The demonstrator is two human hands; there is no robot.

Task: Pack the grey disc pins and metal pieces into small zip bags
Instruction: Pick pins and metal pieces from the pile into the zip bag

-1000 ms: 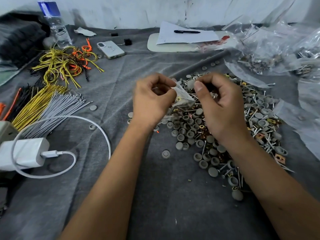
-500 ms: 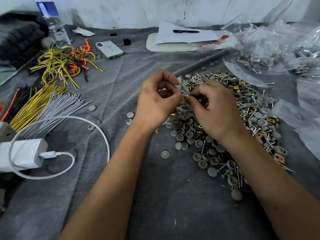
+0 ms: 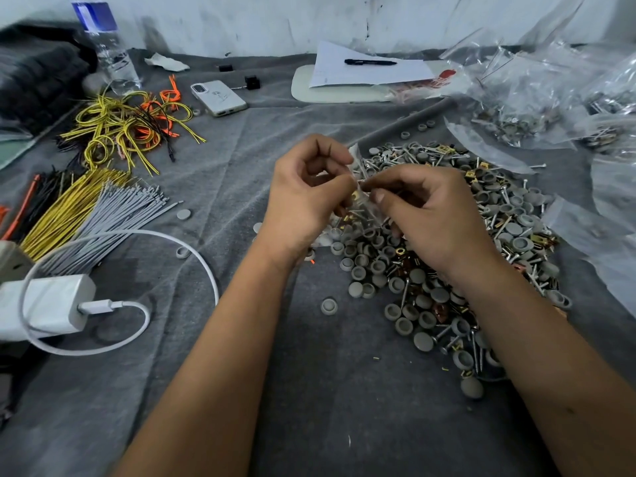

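A small clear zip bag (image 3: 362,201) with brass and metal pieces inside hangs between my hands above the pile. My left hand (image 3: 306,197) pinches the bag's upper left edge. My right hand (image 3: 430,215) pinches the bag from the right with thumb and forefinger. A large heap of grey disc pins, screws and brass metal pieces (image 3: 457,256) lies on the grey cloth under and to the right of my hands. One loose grey disc (image 3: 328,306) sits apart, in front of the heap.
Filled and empty plastic bags (image 3: 537,98) lie at the back right. Yellow, orange and grey wire bundles (image 3: 103,187) cover the left. A white charger and cable (image 3: 58,304) sit front left. A phone (image 3: 218,98), a bottle (image 3: 110,53) and paper with a pen (image 3: 370,62) lie at the back.
My right hand has moved left and down to meet the left hand, and now pinches the small bag. The bag has turned more upright between the two hands.
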